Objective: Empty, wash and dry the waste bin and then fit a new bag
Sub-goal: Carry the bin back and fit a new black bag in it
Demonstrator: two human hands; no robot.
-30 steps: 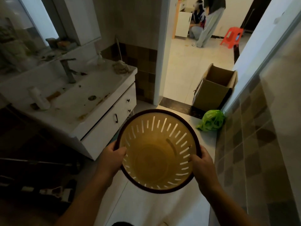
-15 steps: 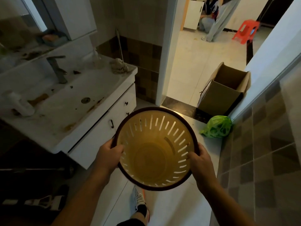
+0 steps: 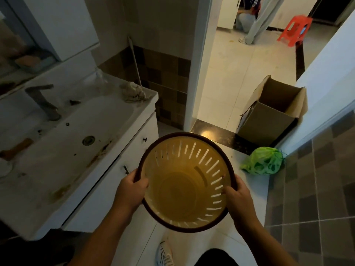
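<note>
I look down into a round yellow waste bin [image 3: 180,191] with a dark brown rim and slotted walls; it is empty inside and held above the white floor. My left hand [image 3: 130,191] grips the rim on the left, thumb inside. On the right, my right hand [image 3: 238,196] grips the rim, fingertips curled over the edge. A tied green plastic bag [image 3: 263,162] lies on the floor by the tiled wall, to the right of the bin.
A stained white washbasin [image 3: 63,143] with a metal tap [image 3: 43,101] and a rag [image 3: 132,92] stands left on a white cabinet [image 3: 123,154]. An open cardboard box [image 3: 272,114] sits in the doorway. A red stool [image 3: 294,29] and a person's legs [image 3: 257,22] are beyond.
I have stepped forward, so the basin and doorway sit nearer and my shoe shows below. The bin stays in both hands, now closer to the cabinet.
</note>
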